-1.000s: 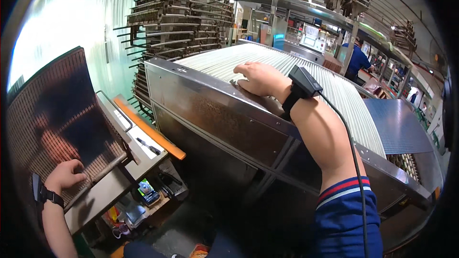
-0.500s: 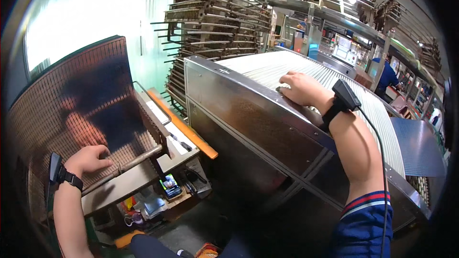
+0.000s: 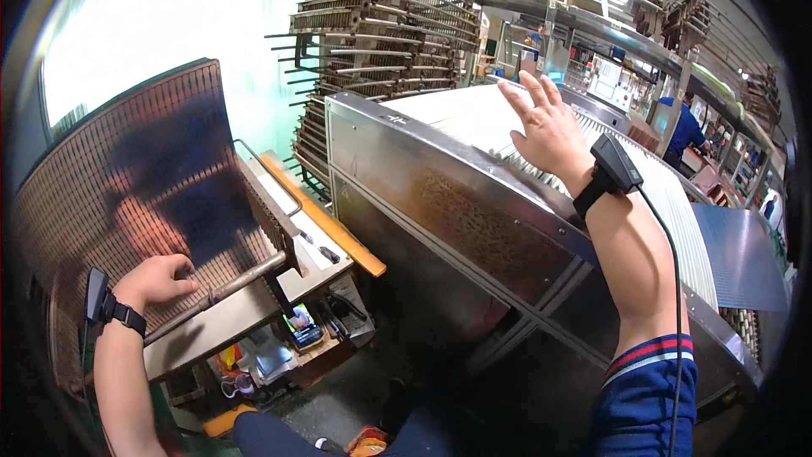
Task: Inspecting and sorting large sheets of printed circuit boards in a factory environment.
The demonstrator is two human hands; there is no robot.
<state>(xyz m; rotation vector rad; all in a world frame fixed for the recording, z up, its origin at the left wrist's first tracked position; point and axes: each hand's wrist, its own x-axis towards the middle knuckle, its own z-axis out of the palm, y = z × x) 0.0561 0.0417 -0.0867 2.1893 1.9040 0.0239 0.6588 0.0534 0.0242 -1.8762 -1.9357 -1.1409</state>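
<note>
My left hand (image 3: 159, 281) rests low against a rack (image 3: 59, 195) of slotted metal holding dark, shiny panels. Its thumb and forefinger are apart, loosely bent, with nothing visible between them. A round metal bar (image 3: 245, 278) runs along the rack's lower edge beside that hand. My right hand (image 3: 550, 131) is raised above the near side of a conveyor bed (image 3: 448, 110) of white rollers. Its fingers are spread and it holds nothing. The forearm passes over the conveyor's metal side rail (image 3: 474, 165). Each wrist wears a small black device on a strap.
Metal racks (image 3: 381, 42) are stacked behind the conveyor. An orange bar (image 3: 338, 237) lies along the bench. Below sits a shelf with a lit phone (image 3: 302, 322) and small items. A blue sheet (image 3: 740, 258) is at the right. A person (image 3: 683, 129) in blue works farther off.
My right hand has lifted from the conveyor's near edge, moving up and opening its fingers wide. My left hand stays at the rack.
</note>
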